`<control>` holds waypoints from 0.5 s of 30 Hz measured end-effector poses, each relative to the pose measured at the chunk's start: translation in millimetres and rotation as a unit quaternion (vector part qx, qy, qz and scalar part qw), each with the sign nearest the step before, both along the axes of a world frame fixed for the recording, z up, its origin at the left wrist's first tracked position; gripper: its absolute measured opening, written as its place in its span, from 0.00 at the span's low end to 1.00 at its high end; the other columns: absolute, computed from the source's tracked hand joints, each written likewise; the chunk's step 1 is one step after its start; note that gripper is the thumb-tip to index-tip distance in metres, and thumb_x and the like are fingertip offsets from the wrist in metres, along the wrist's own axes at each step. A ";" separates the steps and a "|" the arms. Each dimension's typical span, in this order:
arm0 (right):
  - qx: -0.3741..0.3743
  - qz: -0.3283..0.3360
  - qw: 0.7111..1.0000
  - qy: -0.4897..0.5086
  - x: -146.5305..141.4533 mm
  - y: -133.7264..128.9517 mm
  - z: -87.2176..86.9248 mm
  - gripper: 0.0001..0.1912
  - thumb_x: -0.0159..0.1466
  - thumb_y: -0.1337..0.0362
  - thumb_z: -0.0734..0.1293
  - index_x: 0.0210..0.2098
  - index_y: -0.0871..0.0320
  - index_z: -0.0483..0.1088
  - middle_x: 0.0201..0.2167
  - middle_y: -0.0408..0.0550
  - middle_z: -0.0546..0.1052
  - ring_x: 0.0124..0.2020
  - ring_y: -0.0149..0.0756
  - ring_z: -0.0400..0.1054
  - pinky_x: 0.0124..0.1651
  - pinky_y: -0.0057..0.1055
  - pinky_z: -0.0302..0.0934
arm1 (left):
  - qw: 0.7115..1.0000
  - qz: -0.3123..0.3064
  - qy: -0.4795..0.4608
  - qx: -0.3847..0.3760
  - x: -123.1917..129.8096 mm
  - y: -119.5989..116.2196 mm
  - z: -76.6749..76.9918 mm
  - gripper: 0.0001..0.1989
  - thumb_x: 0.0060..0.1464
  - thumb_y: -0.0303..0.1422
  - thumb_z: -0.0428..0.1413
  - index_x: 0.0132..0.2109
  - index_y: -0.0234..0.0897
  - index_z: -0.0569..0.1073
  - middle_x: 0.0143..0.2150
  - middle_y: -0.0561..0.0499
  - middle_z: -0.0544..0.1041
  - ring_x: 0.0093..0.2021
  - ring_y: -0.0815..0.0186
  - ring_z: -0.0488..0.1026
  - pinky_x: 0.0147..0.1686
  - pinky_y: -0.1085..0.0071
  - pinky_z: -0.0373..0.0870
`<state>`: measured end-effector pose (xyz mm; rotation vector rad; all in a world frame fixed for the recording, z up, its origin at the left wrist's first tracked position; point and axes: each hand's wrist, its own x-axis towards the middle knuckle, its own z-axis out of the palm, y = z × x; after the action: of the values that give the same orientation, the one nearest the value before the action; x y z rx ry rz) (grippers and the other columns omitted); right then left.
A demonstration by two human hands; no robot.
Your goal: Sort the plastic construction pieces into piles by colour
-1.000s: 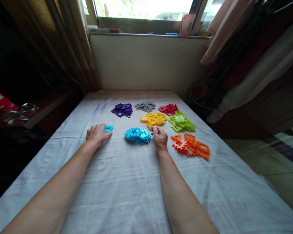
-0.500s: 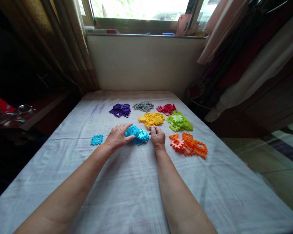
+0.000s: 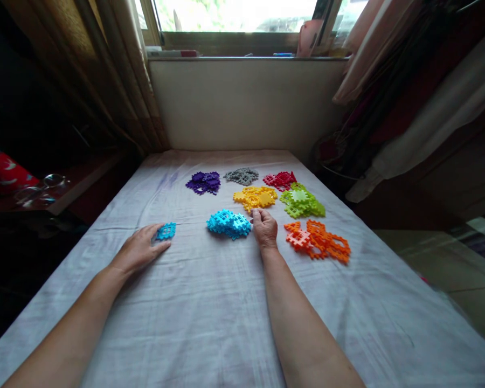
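Head: blue pile (image 3: 227, 224), long axis crosswise

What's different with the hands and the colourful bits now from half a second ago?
The left hand moved left, away from the blue pile, to a blue piece set apart from it. I can't tell if it grips that piece or brought another. The right hand stayed curled beside the blue pile; the yellow pile and orange pile stayed put.
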<state>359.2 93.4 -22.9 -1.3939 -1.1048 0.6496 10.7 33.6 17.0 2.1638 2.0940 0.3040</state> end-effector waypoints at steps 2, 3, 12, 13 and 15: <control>-0.003 -0.001 1.000 -0.002 0.2 -0.2 0.4 0.21 0.60 0.46 0.60 0.33 0.55 0.75 0.29 0.46 0.80 0.31 0.38 0.73 0.35 0.30 0.65 | 1.000 0.003 -0.013 0.017 -0.3 -1.4 -1.3 0.31 0.51 0.52 0.50 0.56 0.40 0.73 0.58 0.44 0.76 0.59 0.53 0.71 0.61 0.60 0.65; -0.004 0.000 1.000 -0.003 0.3 -0.3 0.6 0.21 0.60 0.46 0.60 0.33 0.55 0.75 0.29 0.46 0.80 0.31 0.37 0.73 0.35 0.30 0.65 | 1.000 0.008 -0.016 0.025 1.6 -1.1 -1.3 0.30 0.51 0.51 0.50 0.55 0.40 0.74 0.57 0.44 0.77 0.58 0.53 0.72 0.60 0.60 0.65; -0.002 -0.002 1.000 -0.012 0.9 0.6 -0.2 0.20 0.61 0.47 0.60 0.32 0.55 0.75 0.25 0.44 0.79 0.28 0.37 0.72 0.35 0.31 0.64 | 0.987 -0.022 -0.129 0.090 55.6 8.3 20.8 0.29 0.52 0.48 0.56 0.59 0.40 0.71 0.56 0.46 0.77 0.55 0.56 0.74 0.59 0.60 0.68; -0.002 -0.001 1.000 -0.013 0.8 0.7 -0.4 0.21 0.61 0.46 0.60 0.32 0.55 0.75 0.26 0.45 0.79 0.28 0.37 0.73 0.35 0.31 0.64 | 0.984 -0.044 -0.137 0.101 68.0 10.5 24.9 0.29 0.52 0.47 0.56 0.60 0.41 0.70 0.57 0.47 0.77 0.55 0.56 0.74 0.60 0.60 0.68; 0.000 0.000 1.000 -0.013 0.7 0.5 -0.4 0.21 0.61 0.46 0.59 0.32 0.55 0.75 0.27 0.45 0.80 0.30 0.37 0.73 0.35 0.30 0.64 | 0.979 -0.084 -0.144 0.117 94.3 16.4 31.5 0.29 0.52 0.44 0.58 0.60 0.41 0.70 0.57 0.47 0.77 0.57 0.57 0.73 0.61 0.60 0.67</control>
<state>360.0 93.9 -23.3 -1.4058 -1.1252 0.6320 105.0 50.0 48.4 2.2395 1.7815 0.8275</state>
